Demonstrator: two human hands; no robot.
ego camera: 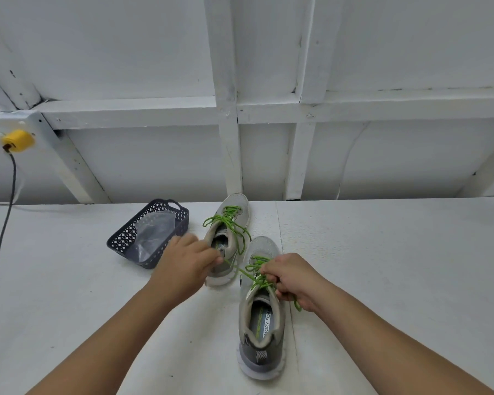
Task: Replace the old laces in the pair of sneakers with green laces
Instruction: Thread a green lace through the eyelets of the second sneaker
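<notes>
Near shoe (261,309) mid-surface, toe pointing away; my right hand (293,280) pinches its green lace (254,276) at the eyelets, my left hand (187,265) pinches the other end, pulled leftward across the shoe's length.

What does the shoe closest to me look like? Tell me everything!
The near sneaker is grey with a pale mesh toe, beige collar lining, darker grey heel and white sole. It stands upright on the white table, toe pointing away, its printed insole showing. A green lace runs through its eyelets. The right hand grips the lace beside its tongue; the left hand pinches the other end, pulled taut.
</notes>
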